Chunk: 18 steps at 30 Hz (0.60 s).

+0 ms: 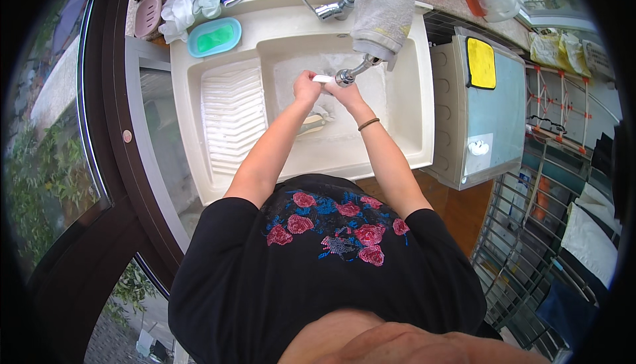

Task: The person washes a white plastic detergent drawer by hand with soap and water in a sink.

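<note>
Over the basin of a cream laundry sink [343,150], my left hand [305,87] pinches the left end of a small white object [323,79]. My right hand [350,96] is at the object's right end, with its fingers partly hidden behind the chrome spout tip [345,78]. What the white object is, I cannot tell. Below my hands, a grey and beige item [312,124] lies on the basin floor, partly covered by my left forearm. The ribbed washboard [233,115] to the left is wet, with whitish suds on it.
A grey cloth [382,11] drapes over the faucet [330,12]. On the sink's back-left corner sits a blue soap dish [214,37] with green soap, near white cloths [178,16] and a pink dish [148,15]. At right stands a covered washing machine [497,115] with a yellow cloth [481,63].
</note>
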Each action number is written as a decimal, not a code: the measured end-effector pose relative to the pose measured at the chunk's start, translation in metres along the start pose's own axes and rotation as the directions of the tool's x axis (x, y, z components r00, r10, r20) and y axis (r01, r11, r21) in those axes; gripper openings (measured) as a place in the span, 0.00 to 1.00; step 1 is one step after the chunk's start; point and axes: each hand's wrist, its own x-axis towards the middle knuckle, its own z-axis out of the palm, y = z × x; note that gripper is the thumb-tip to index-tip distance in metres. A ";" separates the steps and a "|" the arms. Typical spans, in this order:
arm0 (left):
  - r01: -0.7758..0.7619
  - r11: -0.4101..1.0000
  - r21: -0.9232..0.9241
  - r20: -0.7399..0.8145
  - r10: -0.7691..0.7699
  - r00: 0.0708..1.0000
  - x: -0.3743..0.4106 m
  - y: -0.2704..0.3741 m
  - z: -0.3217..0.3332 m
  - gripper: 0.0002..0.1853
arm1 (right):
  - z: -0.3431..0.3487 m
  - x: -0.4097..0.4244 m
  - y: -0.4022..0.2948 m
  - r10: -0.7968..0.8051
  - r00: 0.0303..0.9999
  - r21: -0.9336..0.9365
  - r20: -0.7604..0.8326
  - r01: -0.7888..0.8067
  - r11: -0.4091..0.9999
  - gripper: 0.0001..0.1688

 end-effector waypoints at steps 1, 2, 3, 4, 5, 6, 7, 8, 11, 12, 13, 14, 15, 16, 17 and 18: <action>0.067 0.994 -0.089 0.050 -0.063 0.997 -0.008 0.008 -0.002 0.13 | 0.002 -0.003 -0.014 0.061 0.995 -0.198 -0.083 -0.076 0.977 0.11; 0.137 0.975 -0.175 0.104 -0.120 0.987 -0.018 0.018 -0.001 0.13 | 0.001 -0.006 -0.029 0.102 0.979 -0.381 -0.176 -0.163 0.910 0.12; 0.204 0.944 -0.260 0.165 -0.164 0.973 -0.024 0.025 0.000 0.12 | 0.000 -0.010 -0.045 0.116 0.954 -0.542 -0.277 -0.255 0.801 0.12; 0.289 0.881 -0.375 0.274 -0.193 0.942 -0.018 0.013 0.005 0.12 | 0.000 -0.009 -0.047 0.126 0.953 -0.570 -0.275 -0.267 0.777 0.12; 0.245 0.897 -0.368 0.274 -0.147 0.950 -0.016 0.006 0.006 0.11 | -0.003 -0.007 -0.048 0.135 0.953 -0.598 -0.272 -0.278 0.752 0.12; 0.201 0.911 -0.359 0.282 -0.099 0.954 -0.016 0.003 0.006 0.11 | -0.005 -0.007 -0.048 0.148 0.949 -0.623 -0.278 -0.295 0.725 0.12; 0.156 0.923 -0.351 0.289 -0.051 0.956 -0.015 0.001 0.006 0.11 | -0.004 -0.008 -0.045 0.103 0.964 -0.529 -0.244 -0.221 0.819 0.11; 0.096 0.984 -0.151 0.178 -0.068 0.982 -0.012 -0.002 0.003 0.11 | -0.002 -0.011 -0.040 0.052 0.975 -0.423 -0.216 -0.142 0.895 0.11; 0.032 0.954 0.298 -0.050 -0.017 0.999 -0.011 0.009 -0.006 0.12 | 0.015 -0.008 -0.011 -0.066 0.983 0.011 -0.171 0.069 0.998 0.12; 0.047 0.947 0.318 -0.094 -0.018 0.995 -0.007 0.005 -0.009 0.12 | 0.024 -0.006 -0.012 -0.113 0.982 0.175 -0.150 0.138 0.975 0.12; 0.063 0.939 0.337 -0.137 -0.017 0.990 -0.003 0.002 -0.011 0.12 | 0.021 -0.004 -0.013 -0.038 0.998 0.195 -0.051 0.047 0.980 0.13; 0.047 0.957 0.286 -0.146 -0.005 0.989 0.002 -0.002 -0.012 0.12 | 0.012 -0.002 -0.014 0.036 0.998 0.205 0.048 -0.046 0.978 0.13; 0.029 0.972 0.235 -0.152 0.007 0.988 0.006 -0.004 -0.012 0.12 | 0.007 -0.002 -0.014 0.112 0.983 0.206 0.144 -0.140 0.969 0.14; 0.011 0.983 0.183 -0.158 0.019 0.987 0.008 -0.006 -0.011 0.13 | 0.007 0.000 -0.011 0.104 0.994 0.029 0.028 -0.105 0.994 0.14; 0.018 0.997 0.070 -0.097 -0.011 0.995 0.006 -0.008 -0.006 0.12 | 0.007 0.002 -0.007 0.075 0.994 -0.152 -0.084 -0.087 0.985 0.14; 0.031 0.999 -0.043 -0.025 -0.032 0.999 -0.004 0.002 0.000 0.12 | 0.006 0.005 -0.001 0.028 0.981 -0.328 -0.194 -0.092 0.940 0.14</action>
